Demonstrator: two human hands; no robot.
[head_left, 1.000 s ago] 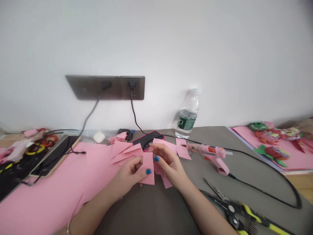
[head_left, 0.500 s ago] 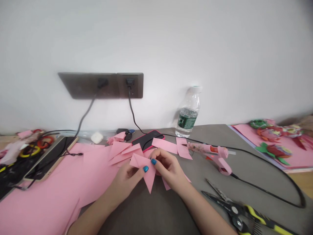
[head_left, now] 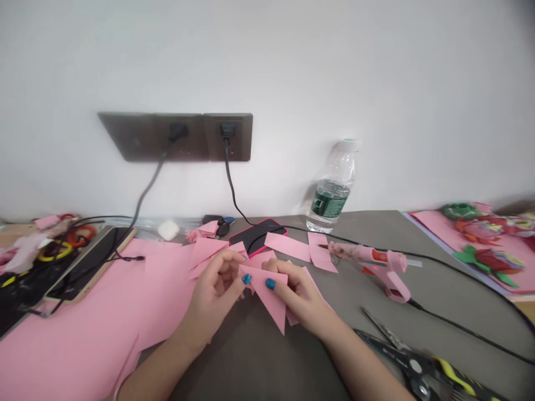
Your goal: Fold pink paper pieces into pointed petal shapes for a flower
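A folded piece of pink paper forms a triangle pointing down, pinched at its top edge between my left hand and my right hand. Its lower tip hangs free over the grey mat. Under my right hand, another pink paper edge sticks out. Beyond my left hand lie loose pink paper pieces, and a large pink sheet spreads to the left. Two more pink strips lie just past my fingers.
A pink hot glue gun with a black cord lies to the right, and black-and-yellow handled pliers sit at the lower right. Farther back stand a phone and a water bottle. Paper flowers lie on pink card at the right.
The folded pink paper has turned, its point now aiming down and to the right. Both hands have shifted with it, and the whole view has moved slightly.
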